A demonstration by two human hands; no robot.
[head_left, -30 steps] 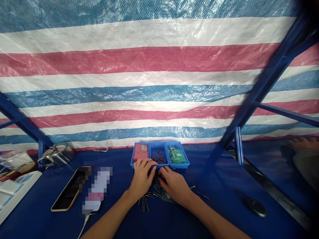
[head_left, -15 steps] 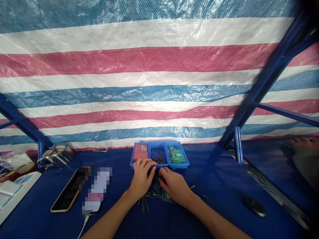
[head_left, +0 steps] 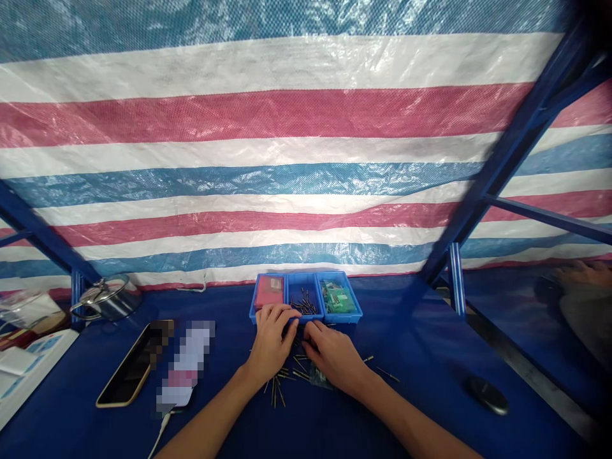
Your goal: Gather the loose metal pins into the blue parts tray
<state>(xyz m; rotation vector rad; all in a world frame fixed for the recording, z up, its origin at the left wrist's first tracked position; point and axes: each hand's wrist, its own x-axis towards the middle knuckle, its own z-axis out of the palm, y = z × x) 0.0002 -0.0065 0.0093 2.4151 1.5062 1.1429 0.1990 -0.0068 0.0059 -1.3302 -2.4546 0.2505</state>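
My left hand (head_left: 271, 341) and my right hand (head_left: 335, 356) lie side by side on a dark blue table (head_left: 430, 395), fingertips meeting over a scatter of thin metal pins (head_left: 280, 386). Both hands have curled fingers pinched near the pins; what they grip is too small to see. Just beyond the fingertips stands a blue three-part tray (head_left: 306, 314): a red block in its left part (head_left: 269, 291), loose pins in the middle (head_left: 304, 299), green parts on the right (head_left: 336, 297). A small clear bag (head_left: 319, 377) lies under my right wrist.
A phone (head_left: 129, 373) and a blurred object (head_left: 186, 366) with a white cable lie at the left. A metal lid (head_left: 106, 297) and white boxes (head_left: 29, 363) sit far left. A black puck (head_left: 488, 395) rests at the right. Another person's hand (head_left: 581, 274) shows far right. A striped tarp hangs behind.
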